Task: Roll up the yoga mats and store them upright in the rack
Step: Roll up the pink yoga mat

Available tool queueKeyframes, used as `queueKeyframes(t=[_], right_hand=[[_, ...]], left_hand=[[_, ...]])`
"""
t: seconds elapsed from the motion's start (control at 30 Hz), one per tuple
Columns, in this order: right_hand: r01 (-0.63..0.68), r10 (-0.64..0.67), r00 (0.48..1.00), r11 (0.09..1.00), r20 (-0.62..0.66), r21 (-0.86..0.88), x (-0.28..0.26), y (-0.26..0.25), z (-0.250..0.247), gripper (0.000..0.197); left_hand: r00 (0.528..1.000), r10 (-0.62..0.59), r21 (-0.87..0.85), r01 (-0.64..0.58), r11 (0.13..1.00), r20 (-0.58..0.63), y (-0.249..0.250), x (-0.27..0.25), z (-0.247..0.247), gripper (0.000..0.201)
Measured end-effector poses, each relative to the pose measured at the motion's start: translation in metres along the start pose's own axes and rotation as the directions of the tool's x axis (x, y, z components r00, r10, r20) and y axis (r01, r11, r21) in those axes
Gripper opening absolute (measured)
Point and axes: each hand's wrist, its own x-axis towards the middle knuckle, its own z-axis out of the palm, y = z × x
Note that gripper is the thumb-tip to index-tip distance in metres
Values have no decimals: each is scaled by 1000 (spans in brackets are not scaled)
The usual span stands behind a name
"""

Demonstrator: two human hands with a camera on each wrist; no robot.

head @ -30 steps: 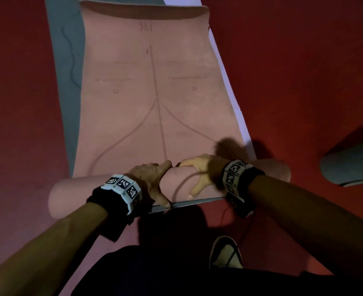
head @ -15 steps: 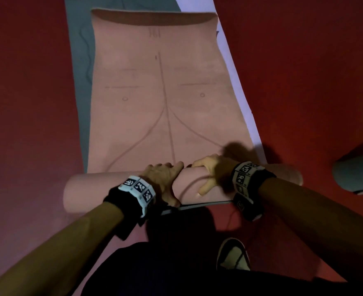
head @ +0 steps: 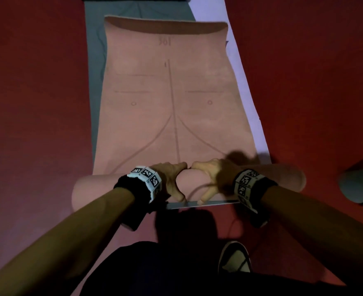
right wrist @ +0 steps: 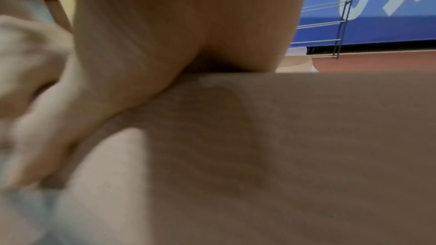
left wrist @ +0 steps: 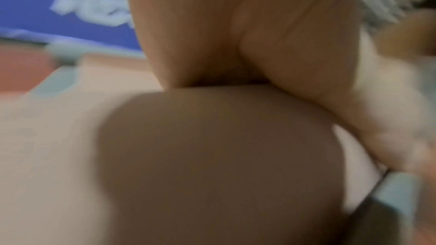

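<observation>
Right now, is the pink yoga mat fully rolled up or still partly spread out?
Partly spread. The pink yoga mat lies mostly flat; only its near end is rolled, under the left hand and right hand.

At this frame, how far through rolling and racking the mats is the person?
Done: the near end of the pink mat is wound into a roll. In hand: the left hand and right hand grip that roll mid-width. Left: most of the pink mat lies flat, a grey mat lies beneath, and nothing is racked.
</observation>
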Motion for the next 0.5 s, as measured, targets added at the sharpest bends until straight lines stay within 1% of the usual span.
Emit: queueKeyframes(t=[0.07, 0.1, 0.17, 0.2, 0.23, 0.27, 0.3, 0.33, 0.37, 0.4, 0.43, 0.47, 0.5], right_hand=[[-23, 22, 1000, 999, 14, 46, 7, 3, 0, 85], [-39, 37, 999, 998, 38, 44, 7, -1, -3, 81], [-22, 20, 996, 999, 85, 26, 7, -6, -4, 78], [-8, 5, 994, 1000, 106, 27, 8, -8, -4, 80], [-12, 9, 992, 1000, 128, 20, 6, -11, -5, 85], [0, 1, 991, 1000, 134, -7, 5, -13, -4, 95], [9, 0, 990, 998, 142, -59, 3, -16, -3, 107], [23, -8, 991, 993, 135, -116, 3, -13, 1, 120], [22, 2, 991, 985, 136, -172, -1, -17, -1, 130], [22, 5, 991, 980, 133, -198, -2, -17, 0, 135], [-1, 24, 993, 981, 119, -193, -4, -19, -2, 134], [-10, 25, 995, 989, 101, -146, 1, -13, 1, 129], [-24, 35, 996, 990, 80, -136, 2, -15, 0, 119]], left_hand=[[997, 46, 58, -42, 997, -62, 1, -1, 12, 94], [996, 43, 76, -37, 996, -80, -1, -1, 17, 97], [995, 40, 52, -36, 998, -94, -3, -2, 21, 95], [995, 42, 27, -40, 999, -92, -6, -1, 23, 91], [997, 18, -2, -18, 1000, -79, -6, -1, 20, 87], [998, 9, -37, -12, 999, -70, -10, 4, 18, 82], [999, -22, -67, 20, 998, -30, -10, 4, 12, 75], [1000, -26, -89, 26, 996, 0, -12, 8, 8, 71], [999, -30, -111, 32, 993, 22, -12, 9, 3, 71], [1000, 2, -123, -1, 992, 12, -14, 14, 1, 76], [1000, 4, -113, -2, 994, 20, -11, 11, -2, 80], [1000, 14, -104, -13, 995, 13, -12, 16, 0, 81], [1000, 0, -80, 2, 997, 20, -9, 18, 1, 82]])
